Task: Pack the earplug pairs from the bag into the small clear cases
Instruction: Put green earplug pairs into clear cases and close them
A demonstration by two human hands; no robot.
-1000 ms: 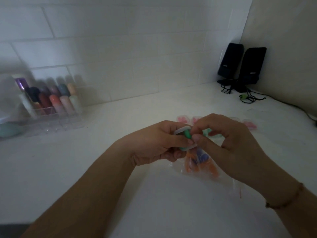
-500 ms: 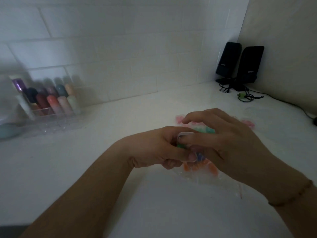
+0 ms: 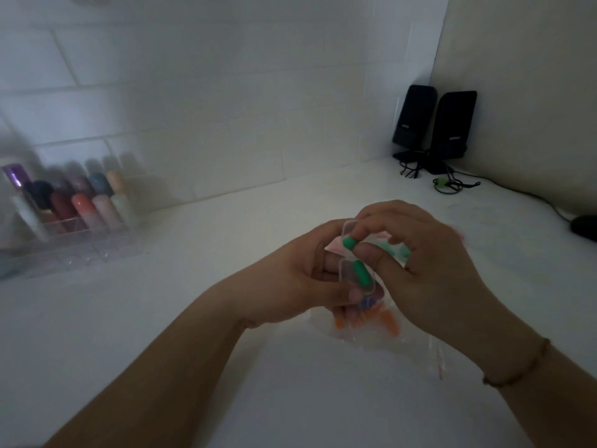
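Observation:
My left hand [image 3: 300, 279] grips a small clear case [image 3: 347, 276] held open above the table. One green earplug [image 3: 361, 275] lies inside the case. My right hand [image 3: 429, 270] pinches a second green earplug [image 3: 350, 243] between thumb and forefinger, just above the case. Under both hands lies the clear plastic bag [image 3: 410, 337] with orange earplugs [image 3: 389, 323] and a blue one inside. Behind my hands, partly hidden, are other small cases [image 3: 399, 248] holding pink and green earplugs.
A clear organiser [image 3: 71, 240] with several coloured tubes stands at the back left by the tiled wall. Two black speakers [image 3: 436, 127] with cables sit in the back right corner. A dark object [image 3: 584, 226] lies at the right edge.
My right hand has lifted off the case and now pinches a green earplug above it. The case in my left hand is open, with one green plug showing inside.

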